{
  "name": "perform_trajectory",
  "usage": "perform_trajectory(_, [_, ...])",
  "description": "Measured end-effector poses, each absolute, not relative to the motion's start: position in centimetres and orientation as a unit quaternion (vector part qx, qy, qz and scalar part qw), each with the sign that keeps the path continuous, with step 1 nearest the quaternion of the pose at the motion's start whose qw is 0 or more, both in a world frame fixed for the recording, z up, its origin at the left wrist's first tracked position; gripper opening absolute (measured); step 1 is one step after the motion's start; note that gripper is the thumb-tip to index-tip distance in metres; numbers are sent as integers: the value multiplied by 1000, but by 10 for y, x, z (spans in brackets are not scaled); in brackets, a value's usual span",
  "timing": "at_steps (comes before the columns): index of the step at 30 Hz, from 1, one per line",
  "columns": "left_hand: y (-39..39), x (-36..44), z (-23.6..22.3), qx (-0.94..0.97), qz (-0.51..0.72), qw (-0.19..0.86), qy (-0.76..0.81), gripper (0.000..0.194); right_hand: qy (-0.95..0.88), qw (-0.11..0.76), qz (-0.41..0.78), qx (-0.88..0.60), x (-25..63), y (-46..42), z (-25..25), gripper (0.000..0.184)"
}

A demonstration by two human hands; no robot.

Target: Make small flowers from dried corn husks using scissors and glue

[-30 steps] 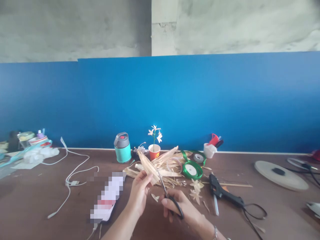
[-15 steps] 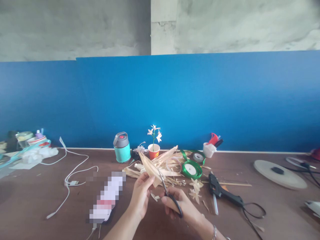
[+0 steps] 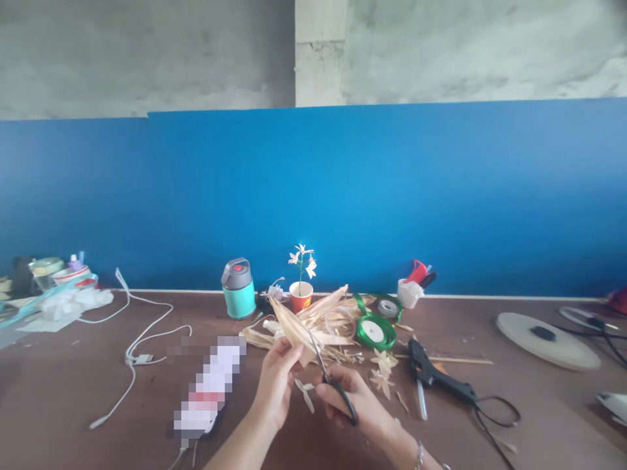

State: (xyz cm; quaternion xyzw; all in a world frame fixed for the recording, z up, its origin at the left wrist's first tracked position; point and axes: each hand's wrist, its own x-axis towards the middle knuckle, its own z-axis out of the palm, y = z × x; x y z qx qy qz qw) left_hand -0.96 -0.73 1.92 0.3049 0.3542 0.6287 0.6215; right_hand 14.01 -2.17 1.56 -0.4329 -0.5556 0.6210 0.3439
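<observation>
I am logging the left hand (image 3: 278, 385) from afar, its fingers closing on a dried husk strip (image 3: 292, 331) near the middle of the bench (image 3: 73, 391). The strip's long axis is slanting up and left from that grip, toward the far edge. The right hand (image 3: 349, 399) is gripping the scissors (image 3: 337, 391) by the loops, blades pointing up-left, tips reaching the strip's lower edge. It is the nearer hand to that edge's cutting point. A small husk piece (image 3: 304, 393) is sitting between the hands; contact with the bench is unclear.
</observation>
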Motion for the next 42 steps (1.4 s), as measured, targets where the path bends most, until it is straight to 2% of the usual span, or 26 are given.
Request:
perform_trajectory(4, [-6, -10, 17, 305, 632, 621, 350, 24, -558, 343, 623, -427, 140, -21, 13, 59])
perform_trajectory(42, [-4, -9, 15, 273, 631, 630, 361, 27, -556, 347, 596, -463, 140, -19, 15, 52])
